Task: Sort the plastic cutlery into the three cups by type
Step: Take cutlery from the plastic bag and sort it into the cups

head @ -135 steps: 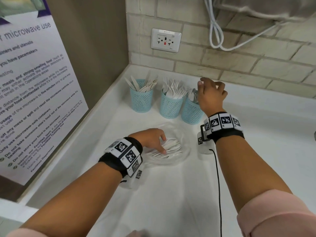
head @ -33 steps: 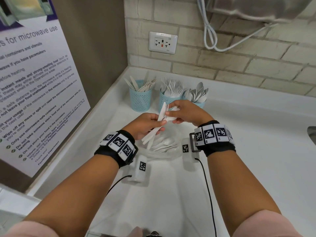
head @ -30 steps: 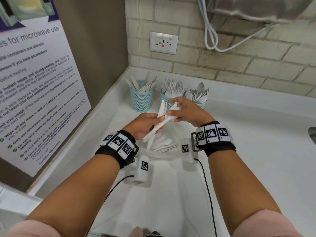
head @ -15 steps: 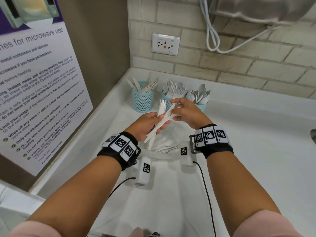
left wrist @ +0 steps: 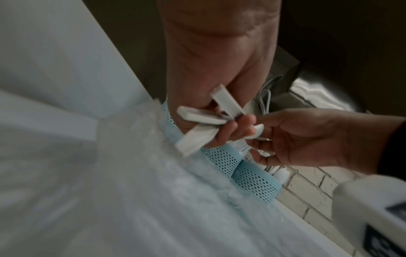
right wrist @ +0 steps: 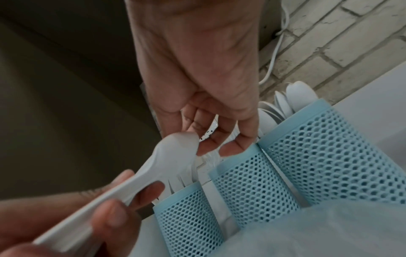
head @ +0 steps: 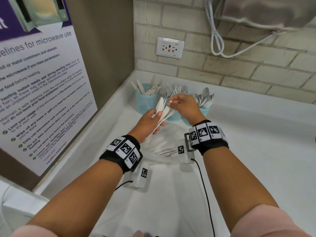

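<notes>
My left hand [head: 158,120] grips a fan of white plastic cutlery [head: 161,108] by the handles, above a clear plate [head: 154,157]. My right hand [head: 171,103] pinches the bowl tip of one spoon [right wrist: 175,147] in that bunch. Behind the hands stand three blue mesh cups: knives in the left cup [head: 146,102], forks in the middle cup [head: 173,117], which the hands partly hide, and spoons in the right cup [head: 205,110]. In the left wrist view the handle ends [left wrist: 197,139] stick out below my left fingers [left wrist: 228,128].
A few more white pieces [head: 166,152] lie in the clear plate. The white counter [head: 256,151] ends at a brick wall behind and a side wall with a poster [head: 39,93] on the left. A wall socket [head: 169,47] and a hanging white cord [head: 217,31] are above.
The left hand lifted a bunch of cutlery out of the plate and the right hand came back from the spoon cup. Over the last second the right fingers slid up to one piece's tip.
</notes>
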Demonstrator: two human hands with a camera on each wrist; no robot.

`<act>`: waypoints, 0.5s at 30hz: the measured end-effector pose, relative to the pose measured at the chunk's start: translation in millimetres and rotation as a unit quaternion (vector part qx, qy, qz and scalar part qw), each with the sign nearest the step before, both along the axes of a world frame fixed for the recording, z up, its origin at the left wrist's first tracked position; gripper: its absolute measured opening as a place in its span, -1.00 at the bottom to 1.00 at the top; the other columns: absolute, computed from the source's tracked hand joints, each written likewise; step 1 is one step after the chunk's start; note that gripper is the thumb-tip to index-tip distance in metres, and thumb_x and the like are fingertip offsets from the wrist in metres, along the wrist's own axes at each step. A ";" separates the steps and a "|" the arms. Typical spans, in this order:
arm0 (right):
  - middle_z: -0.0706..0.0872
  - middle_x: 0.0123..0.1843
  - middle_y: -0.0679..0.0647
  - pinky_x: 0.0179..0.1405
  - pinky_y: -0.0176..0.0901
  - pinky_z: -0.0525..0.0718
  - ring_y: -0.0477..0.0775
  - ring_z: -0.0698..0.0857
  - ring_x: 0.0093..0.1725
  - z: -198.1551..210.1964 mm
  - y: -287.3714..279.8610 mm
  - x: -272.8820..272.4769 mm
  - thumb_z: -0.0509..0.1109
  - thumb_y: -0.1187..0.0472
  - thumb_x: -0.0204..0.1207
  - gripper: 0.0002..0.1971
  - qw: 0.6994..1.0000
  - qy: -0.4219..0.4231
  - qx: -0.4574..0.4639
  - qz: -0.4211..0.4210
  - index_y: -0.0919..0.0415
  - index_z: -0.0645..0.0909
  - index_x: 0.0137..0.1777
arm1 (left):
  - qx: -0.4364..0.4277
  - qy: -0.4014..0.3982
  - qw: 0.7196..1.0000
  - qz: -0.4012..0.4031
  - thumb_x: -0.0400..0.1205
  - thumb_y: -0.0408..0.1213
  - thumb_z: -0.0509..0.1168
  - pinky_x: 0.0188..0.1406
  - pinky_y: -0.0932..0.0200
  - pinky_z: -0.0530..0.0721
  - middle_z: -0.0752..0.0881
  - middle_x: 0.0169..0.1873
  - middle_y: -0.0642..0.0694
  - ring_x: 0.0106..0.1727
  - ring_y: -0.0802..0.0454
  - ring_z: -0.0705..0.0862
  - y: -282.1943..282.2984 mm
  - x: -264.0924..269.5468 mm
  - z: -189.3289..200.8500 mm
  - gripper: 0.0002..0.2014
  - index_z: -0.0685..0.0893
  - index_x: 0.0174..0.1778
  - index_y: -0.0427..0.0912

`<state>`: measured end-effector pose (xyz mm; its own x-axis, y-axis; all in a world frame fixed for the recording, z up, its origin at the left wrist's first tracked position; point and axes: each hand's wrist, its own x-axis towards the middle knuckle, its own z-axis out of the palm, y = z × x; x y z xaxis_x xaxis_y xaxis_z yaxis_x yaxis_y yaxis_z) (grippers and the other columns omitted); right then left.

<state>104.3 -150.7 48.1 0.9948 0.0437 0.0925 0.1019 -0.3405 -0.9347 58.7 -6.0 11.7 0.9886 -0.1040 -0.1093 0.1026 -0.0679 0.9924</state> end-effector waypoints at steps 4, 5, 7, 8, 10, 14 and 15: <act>0.66 -0.30 0.03 -0.24 -0.43 0.61 -0.10 0.66 -0.31 2.7 5.1 1.8 0.52 0.33 0.41 -0.82 0.999 0.035 0.018 0.035 0.26 0.62 -0.02 | 0.030 -0.033 0.999 0.005 0.76 -0.15 0.03 -0.51 0.29 0.37 0.53 -0.38 -0.06 -0.49 0.11 0.39 0.9 0.8 -1.0 -0.82 0.46 0.14 -0.13; 0.66 -0.30 0.03 -0.26 -0.45 0.60 -0.13 0.66 -0.34 2.4 5.8 1.8 0.54 0.34 0.40 -0.82 0.998 0.046 0.026 0.043 0.23 0.61 -0.07 | 0.034 -0.039 0.999 0.003 0.76 -0.14 0.02 -0.52 0.30 0.35 0.51 -0.39 -0.06 -0.49 0.12 0.38 0.1 1.1 -1.1 -0.82 0.46 0.12 -0.13; 0.65 -0.32 0.01 -0.29 -0.44 0.58 -0.18 0.64 -0.39 0.6 6.3 2.5 0.55 0.38 0.36 -0.79 0.997 0.047 0.040 0.040 0.17 0.57 -0.17 | 0.039 -0.041 0.998 -0.011 0.76 -0.10 0.02 -0.52 0.32 0.32 0.46 -0.39 -0.03 -0.49 0.15 0.35 -2.6 1.0 -1.1 -0.81 0.45 0.06 -0.12; 0.64 -0.33 0.00 -0.30 -0.43 0.57 -0.18 0.62 -0.41 -0.6 6.4 3.1 0.56 0.38 0.35 -0.78 0.998 0.045 0.044 0.032 0.16 0.55 -0.20 | 0.043 -0.040 0.998 -0.021 0.75 -0.07 0.03 -0.51 0.32 0.32 0.45 -0.38 -0.02 -0.48 0.15 0.34 -3.9 0.3 -0.9 -0.79 0.45 0.03 -0.12; 0.63 -0.32 0.01 -0.29 -0.39 0.55 -0.14 0.61 -0.38 -2.1 5.9 3.9 0.57 0.35 0.34 -0.75 0.998 0.047 0.047 0.019 0.14 0.52 -0.23 | 0.061 -0.050 0.996 -0.041 0.73 -0.04 0.07 -0.49 0.31 0.32 0.42 -0.36 0.00 -0.45 0.15 0.33 -5.7 -1.2 -0.9 -0.79 0.43 -0.01 -0.13; 0.65 -0.20 0.08 -0.25 -0.29 0.52 -0.03 0.63 -0.23 -3.2 4.5 4.0 0.62 0.23 0.30 -0.67 0.997 0.070 0.037 0.006 0.15 0.49 -0.10 | 0.121 -0.078 0.988 -0.057 0.73 -0.08 0.09 -0.41 0.26 0.36 0.43 -0.34 0.05 -0.40 0.16 0.36 -6.4 -0.1 -5.5 -0.79 0.43 0.08 -0.16; 0.65 -0.17 0.09 -0.20 -0.27 0.54 0.00 0.64 -0.18 -3.5 4.7 3.5 0.63 0.22 0.29 -0.62 0.997 0.075 0.033 0.009 0.18 0.48 -0.03 | 0.134 -0.081 0.986 -0.059 0.73 -0.09 0.09 -0.39 0.24 0.36 0.44 -0.33 0.06 -0.39 0.18 0.37 -6.7 0.4 -6.6 -0.79 0.43 0.10 -0.16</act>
